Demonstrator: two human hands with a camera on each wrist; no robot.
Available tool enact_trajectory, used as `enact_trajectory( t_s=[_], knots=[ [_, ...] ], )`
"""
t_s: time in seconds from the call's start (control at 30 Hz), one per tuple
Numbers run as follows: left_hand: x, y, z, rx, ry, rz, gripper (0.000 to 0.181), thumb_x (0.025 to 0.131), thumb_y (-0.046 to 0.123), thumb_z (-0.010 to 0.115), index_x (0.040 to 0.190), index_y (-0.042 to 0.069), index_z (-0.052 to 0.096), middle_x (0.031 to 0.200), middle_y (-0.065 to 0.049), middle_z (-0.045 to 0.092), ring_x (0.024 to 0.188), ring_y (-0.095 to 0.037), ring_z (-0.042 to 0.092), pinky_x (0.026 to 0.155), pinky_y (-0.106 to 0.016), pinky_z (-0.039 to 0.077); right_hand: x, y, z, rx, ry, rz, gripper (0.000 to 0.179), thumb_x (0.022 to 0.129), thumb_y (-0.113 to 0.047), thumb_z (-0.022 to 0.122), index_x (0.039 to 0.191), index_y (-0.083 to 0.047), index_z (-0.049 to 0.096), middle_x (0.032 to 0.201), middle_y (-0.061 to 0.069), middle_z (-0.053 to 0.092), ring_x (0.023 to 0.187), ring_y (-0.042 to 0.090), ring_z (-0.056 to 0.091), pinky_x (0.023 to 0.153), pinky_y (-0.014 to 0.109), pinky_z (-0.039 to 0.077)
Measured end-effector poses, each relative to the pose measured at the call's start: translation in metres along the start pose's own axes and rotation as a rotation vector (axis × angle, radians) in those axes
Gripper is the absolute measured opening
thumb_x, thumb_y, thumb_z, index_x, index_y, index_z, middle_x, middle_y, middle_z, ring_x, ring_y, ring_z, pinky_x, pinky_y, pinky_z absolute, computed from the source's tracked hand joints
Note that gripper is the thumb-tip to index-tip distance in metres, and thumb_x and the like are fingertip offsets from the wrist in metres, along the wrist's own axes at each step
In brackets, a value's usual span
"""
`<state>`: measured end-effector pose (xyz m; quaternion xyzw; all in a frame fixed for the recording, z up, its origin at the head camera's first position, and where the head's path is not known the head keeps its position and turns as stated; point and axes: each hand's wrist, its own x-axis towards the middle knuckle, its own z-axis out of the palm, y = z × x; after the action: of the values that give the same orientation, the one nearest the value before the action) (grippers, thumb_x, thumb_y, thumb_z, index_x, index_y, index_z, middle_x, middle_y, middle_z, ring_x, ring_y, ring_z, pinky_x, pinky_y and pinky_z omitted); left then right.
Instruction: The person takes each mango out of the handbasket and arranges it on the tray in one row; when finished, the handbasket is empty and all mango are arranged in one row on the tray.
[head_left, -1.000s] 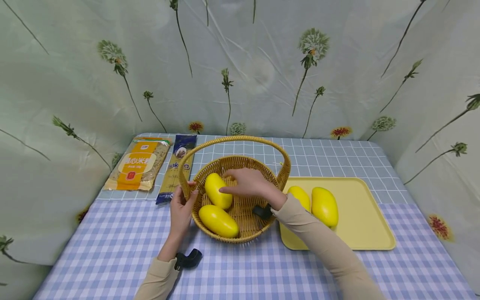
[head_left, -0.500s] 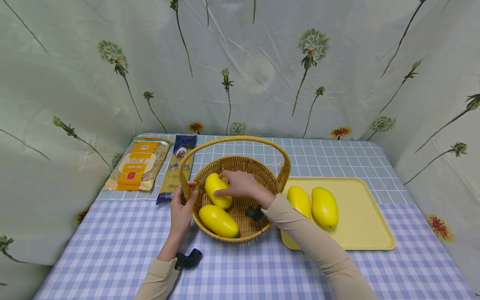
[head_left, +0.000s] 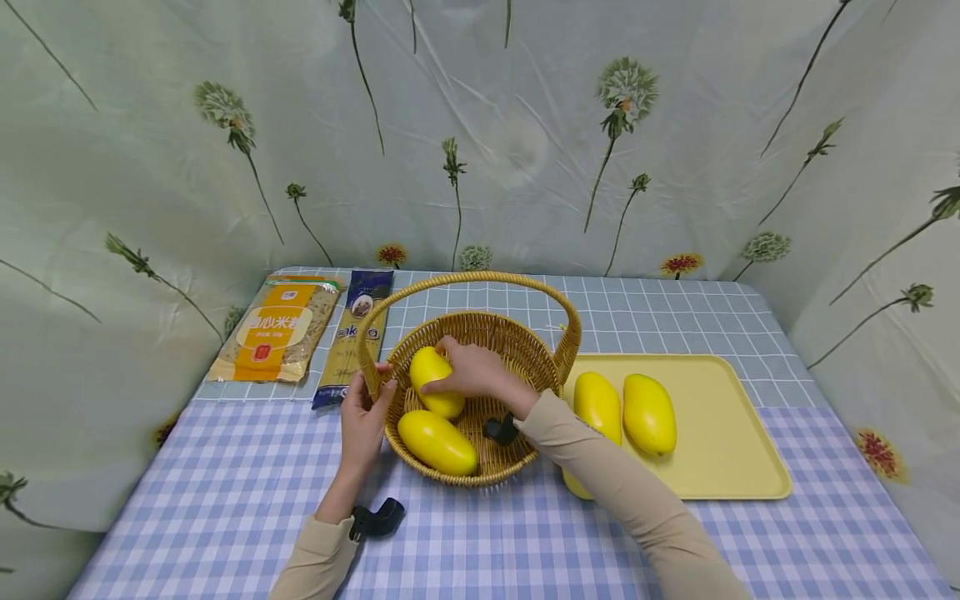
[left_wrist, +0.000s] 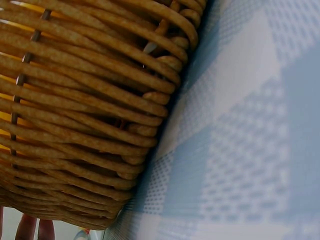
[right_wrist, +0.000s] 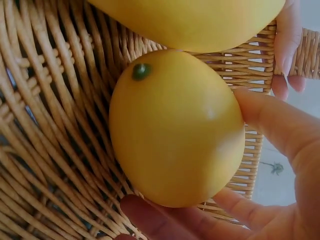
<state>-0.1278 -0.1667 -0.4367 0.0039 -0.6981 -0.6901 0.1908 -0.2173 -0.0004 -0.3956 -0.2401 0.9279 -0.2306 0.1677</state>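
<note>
A yellow mango (head_left: 428, 367) lies in the far left part of the wicker basket (head_left: 480, 481). My right hand (head_left: 477, 369) reaches inside and grips it, thumb on one side and fingers on the other; the right wrist view shows the mango's green stem spot (right_wrist: 141, 71). Another mango (head_left: 437, 442) lies nearer the basket's front, right beside the held one. At the basket's left rim, where the arched handle (head_left: 480, 276) joins, my left hand (head_left: 363, 423) holds on with thumb inside. Woven basket wall (left_wrist: 85, 100) fills much of the left wrist view, with a few fingertips below.
To the right, a yellow tray (head_left: 731, 433) carries two more mangoes, one (head_left: 597, 402) by its left edge and one (head_left: 649, 414) beside it. Behind and left lie a grain packet (head_left: 277, 329) and a slim blue-and-gold packet (head_left: 352, 337). The basket handle arches over the right hand.
My right hand has moved left and down onto the far mango, and its fingers have closed around it. The left hand has stayed at the rim; the basket has not moved.
</note>
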Motion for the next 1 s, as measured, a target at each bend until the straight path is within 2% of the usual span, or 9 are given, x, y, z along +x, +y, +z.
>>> enact_trajectory(
  t_s=[0.3,0.6,0.87,1.0],
  knots=[
    [0.0,-0.001,0.0,-0.004,-0.008,0.005,0.029,0.094,-0.004,0.054,0.12,-0.013,0.048,0.121,-0.029,0.053,0.113,-0.031,0.049,0.086,-0.019,0.042,-0.002,0.007,-0.002,0.013,0.005,-0.026,0.069,0.08,-0.045,0.072,0.136,-0.016,0.044,0.115,0.011,0.063,0.089,0.023,0.059,0.072,0.034,0.046],
    [0.0,-0.001,0.002,-0.015,0.004,0.042,0.027,0.093,-0.005,0.055,0.118,-0.014,0.049,0.118,-0.03,0.053,0.108,-0.029,0.051,0.082,-0.019,0.043,-0.008,0.015,-0.009,0.032,-0.023,-0.009,0.072,0.081,-0.042,0.073,0.141,-0.017,0.041,0.122,0.012,0.059,0.096,0.025,0.058,0.076,0.035,0.046],
    [0.0,0.0,0.002,-0.015,0.012,0.036,0.027,0.093,-0.006,0.054,0.118,-0.014,0.049,0.119,-0.031,0.053,0.108,-0.024,0.051,0.083,-0.02,0.041,-0.013,0.023,-0.015,0.071,-0.034,-0.024,0.074,0.08,-0.039,0.076,0.143,-0.019,0.041,0.128,0.011,0.056,0.102,0.025,0.055,0.081,0.037,0.045],
    [0.0,0.001,0.001,-0.011,0.011,0.031,0.027,0.093,-0.005,0.054,0.118,-0.014,0.048,0.12,-0.031,0.053,0.11,-0.027,0.05,0.084,-0.019,0.041,-0.016,0.025,-0.017,0.074,-0.03,-0.037,0.074,0.079,-0.036,0.077,0.143,-0.018,0.042,0.13,0.011,0.055,0.105,0.025,0.055,0.085,0.037,0.044]
  ],
)
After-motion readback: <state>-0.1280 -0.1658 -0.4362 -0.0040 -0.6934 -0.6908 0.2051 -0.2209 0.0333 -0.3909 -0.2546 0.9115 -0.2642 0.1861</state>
